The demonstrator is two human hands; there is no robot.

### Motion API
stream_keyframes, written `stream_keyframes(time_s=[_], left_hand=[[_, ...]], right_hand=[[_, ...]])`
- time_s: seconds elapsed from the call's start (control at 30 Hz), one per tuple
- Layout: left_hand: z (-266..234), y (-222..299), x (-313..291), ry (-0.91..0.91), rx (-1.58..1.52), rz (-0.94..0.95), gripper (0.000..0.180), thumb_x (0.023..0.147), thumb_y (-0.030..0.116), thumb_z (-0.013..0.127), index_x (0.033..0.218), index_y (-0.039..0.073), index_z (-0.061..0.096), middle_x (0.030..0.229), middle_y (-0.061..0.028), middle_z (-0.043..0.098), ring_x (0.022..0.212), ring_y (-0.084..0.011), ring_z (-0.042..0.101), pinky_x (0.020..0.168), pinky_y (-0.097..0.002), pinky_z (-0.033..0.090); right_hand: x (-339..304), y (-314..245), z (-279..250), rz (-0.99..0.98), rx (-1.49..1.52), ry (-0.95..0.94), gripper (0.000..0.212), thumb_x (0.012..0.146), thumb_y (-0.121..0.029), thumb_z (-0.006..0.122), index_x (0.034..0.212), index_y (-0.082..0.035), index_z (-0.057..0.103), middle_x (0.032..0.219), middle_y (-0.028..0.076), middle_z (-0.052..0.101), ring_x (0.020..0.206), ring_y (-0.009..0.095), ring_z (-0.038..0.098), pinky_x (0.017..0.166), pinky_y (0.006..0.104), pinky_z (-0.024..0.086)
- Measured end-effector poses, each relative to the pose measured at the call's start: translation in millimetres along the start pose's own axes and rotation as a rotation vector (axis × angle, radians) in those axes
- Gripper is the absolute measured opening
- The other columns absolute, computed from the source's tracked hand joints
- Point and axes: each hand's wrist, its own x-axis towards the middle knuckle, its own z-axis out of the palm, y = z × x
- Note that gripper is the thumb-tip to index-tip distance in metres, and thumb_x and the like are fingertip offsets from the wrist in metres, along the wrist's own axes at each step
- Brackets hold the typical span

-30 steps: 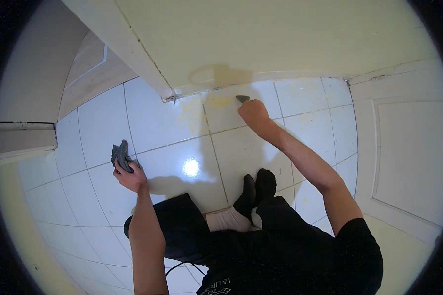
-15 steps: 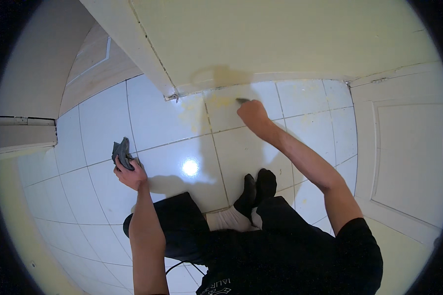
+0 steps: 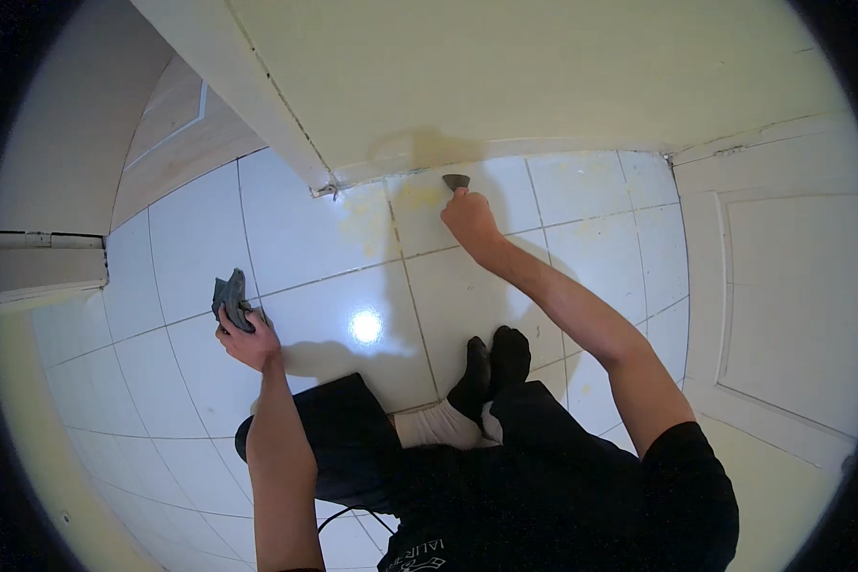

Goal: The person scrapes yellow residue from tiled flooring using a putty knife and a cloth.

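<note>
My right hand [image 3: 469, 214] is closed round the handle of a scraper [image 3: 457, 181], whose dark, flared blade points at the base of the wall. Just left of the blade, yellow stains [image 3: 421, 195] mark the white floor tiles [image 3: 329, 229]. The handle itself is hidden in my fist. Off to the left, my left hand [image 3: 248, 338] grips a crumpled dark grey cloth [image 3: 231, 297] over the tiles. Whether the cloth rests on the floor I cannot tell.
A pale yellow wall [image 3: 543, 76] rises along the far side, ending at a white door frame [image 3: 257, 81]. A panelled white door [image 3: 782, 296] stands on the right. My feet in dark socks [image 3: 510, 353] are close together on the tiles. More yellow marks [image 3: 591, 229] spot the right-hand tiles.
My right hand has shifted slightly left, and the scraper has turned from pointing left to pointing at the wall, showing more blade. The left hand still holds the cloth; the view has shifted a little.
</note>
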Motion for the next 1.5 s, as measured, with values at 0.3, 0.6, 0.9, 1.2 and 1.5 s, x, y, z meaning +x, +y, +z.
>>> stream_keyframes(time_s=[0.3,0.6,0.9,1.2,1.5], left_hand=[[-2,9,-1,-0.024,-0.006,-0.039,0.059,0.084,0.032,0.057,0.139,0.013,0.052,0.122,-0.0235,0.054,0.106,-0.0435,0.056,0.092,-0.0526,0.045],[-1,3,0,-0.004,0.018,-0.01,0.059,0.083,0.031,0.057,0.139,0.011,0.053,0.12,-0.0244,0.055,0.104,-0.0443,0.057,0.091,-0.053,0.046],[-1,5,-1,-0.015,0.009,-0.029,0.059,0.084,0.032,0.057,0.139,0.011,0.052,0.121,-0.0243,0.055,0.107,-0.0441,0.056,0.091,-0.0532,0.046],[0,4,-1,-0.005,0.007,-0.012,0.059,0.084,0.032,0.056,0.139,0.012,0.052,0.12,-0.0236,0.054,0.106,-0.0437,0.056,0.091,-0.0534,0.045],[1,12,-3,-0.018,-0.002,-0.02,0.059,0.084,0.03,0.058,0.14,0.012,0.051,0.119,-0.0227,0.055,0.107,-0.0425,0.055,0.092,-0.052,0.045]], right_hand=[[3,33,8,-0.047,0.017,0.033,0.008,0.076,-0.011,0.072,0.077,-0.017,0.078,0.079,0.002,0.074,0.084,0.02,0.072,0.064,0.033,0.055],[-9,23,14,-0.015,-0.055,0.066,0.008,0.075,-0.011,0.072,0.077,-0.017,0.077,0.077,0.0,0.072,0.087,0.02,0.07,0.062,0.0337,0.054],[-2,25,19,-0.081,-0.011,0.086,0.007,0.075,-0.01,0.071,0.075,-0.015,0.077,0.076,0.001,0.072,0.084,0.02,0.07,0.06,0.0348,0.053],[-5,22,29,-0.044,-0.056,0.116,0.007,0.075,-0.01,0.071,0.077,-0.013,0.077,0.079,0.003,0.073,0.083,0.02,0.07,0.063,0.0346,0.054],[-2,24,37,0.064,-0.064,0.137,0.008,0.075,-0.01,0.071,0.076,-0.014,0.077,0.081,0.006,0.074,0.082,0.022,0.071,0.065,0.0335,0.055]])
